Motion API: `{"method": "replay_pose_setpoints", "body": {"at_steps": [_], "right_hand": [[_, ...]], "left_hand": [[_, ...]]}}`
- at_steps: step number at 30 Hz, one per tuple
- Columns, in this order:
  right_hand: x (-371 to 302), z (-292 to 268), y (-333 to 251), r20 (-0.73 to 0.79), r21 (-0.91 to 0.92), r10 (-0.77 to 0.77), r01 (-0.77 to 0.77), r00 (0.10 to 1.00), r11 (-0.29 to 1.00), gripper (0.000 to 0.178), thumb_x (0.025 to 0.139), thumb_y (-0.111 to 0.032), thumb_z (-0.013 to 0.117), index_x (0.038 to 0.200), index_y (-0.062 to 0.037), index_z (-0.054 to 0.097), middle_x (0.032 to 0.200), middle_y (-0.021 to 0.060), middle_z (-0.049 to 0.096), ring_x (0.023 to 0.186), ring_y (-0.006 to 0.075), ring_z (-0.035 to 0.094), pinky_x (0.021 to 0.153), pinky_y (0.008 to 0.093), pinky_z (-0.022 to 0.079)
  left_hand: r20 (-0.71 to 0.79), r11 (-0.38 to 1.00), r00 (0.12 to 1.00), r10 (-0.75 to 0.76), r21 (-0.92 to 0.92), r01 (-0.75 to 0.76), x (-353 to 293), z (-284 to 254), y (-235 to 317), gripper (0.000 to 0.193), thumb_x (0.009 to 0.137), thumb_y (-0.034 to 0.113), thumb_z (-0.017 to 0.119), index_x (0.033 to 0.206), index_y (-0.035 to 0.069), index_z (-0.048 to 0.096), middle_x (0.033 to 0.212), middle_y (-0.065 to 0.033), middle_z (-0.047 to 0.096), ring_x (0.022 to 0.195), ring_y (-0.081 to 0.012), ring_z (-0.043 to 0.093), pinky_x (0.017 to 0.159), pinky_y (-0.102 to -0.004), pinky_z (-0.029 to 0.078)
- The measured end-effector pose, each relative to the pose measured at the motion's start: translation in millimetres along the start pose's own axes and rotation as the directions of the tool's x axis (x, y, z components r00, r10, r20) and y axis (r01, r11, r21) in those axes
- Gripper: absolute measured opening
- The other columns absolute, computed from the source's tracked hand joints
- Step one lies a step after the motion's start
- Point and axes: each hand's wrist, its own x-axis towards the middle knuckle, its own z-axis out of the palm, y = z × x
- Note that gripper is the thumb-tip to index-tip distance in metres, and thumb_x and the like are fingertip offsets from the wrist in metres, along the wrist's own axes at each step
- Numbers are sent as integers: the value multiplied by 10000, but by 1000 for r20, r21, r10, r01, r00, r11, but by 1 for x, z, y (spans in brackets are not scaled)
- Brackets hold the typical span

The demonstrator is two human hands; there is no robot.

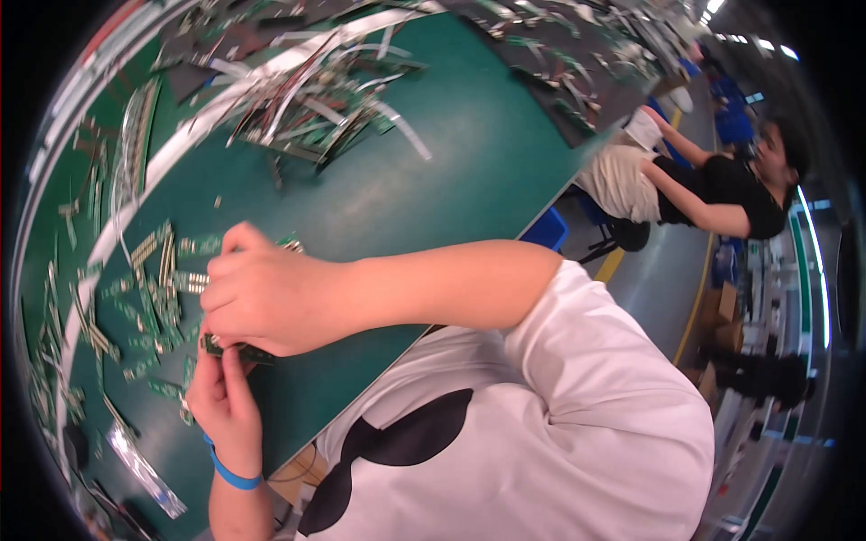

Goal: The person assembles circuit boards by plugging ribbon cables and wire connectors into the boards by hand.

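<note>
Their L hand (225, 406) & R hand (266, 302) have fingers pinched nearly closed on a PCB (253, 354) at approx 8 o'clock above the tabletop (451, 135); IMO best grip its edges lightly, clear of strips (168, 257) at 9.

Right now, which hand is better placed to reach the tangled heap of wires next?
Probably the right hand: it is nearer the heap; the left hand is farther back, pinching a small green board. The right is at that board too.
</note>
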Motion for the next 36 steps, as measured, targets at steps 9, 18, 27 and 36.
{"method": "replay_pose_setpoints", "body": {"at_steps": [9,18,27,36], "right_hand": [[-42,-72,-10,190,55,317,-333,929,941,219,878,-275,542,877,-69,617,738,51,615,713,217,618,659,339,445],[-166,-240,28,-215,603,929,-707,302,369,323,977,-297,375,1027,-24,542,903,89,638,419,103,525,427,223,418],[-235,-317,76,-98,545,986,-822,136,167,327,960,-305,411,1059,-30,556,1019,107,634,371,62,416,369,199,371],[-253,-374,127,-167,349,980,-923,108,161,336,946,-317,434,1093,-65,602,1005,94,632,382,60,420,389,206,391]], "left_hand": [[85,879,996,5,-475,36,5,15,4,445,943,66,420,1360,-35,303,1209,-196,532,1047,-250,580,797,-278,518],[56,945,994,-91,-310,104,14,16,12,427,987,251,353,1316,-18,403,1176,-201,562,965,-228,621,720,-243,511],[20,960,991,-135,-247,136,20,25,10,408,982,246,370,1290,-12,438,1174,-183,570,913,-187,630,674,-209,495],[-33,982,991,-128,-146,122,20,27,3,359,974,219,397,1228,-17,492,1164,-151,585,849,-156,632,629,-192,472]]}}
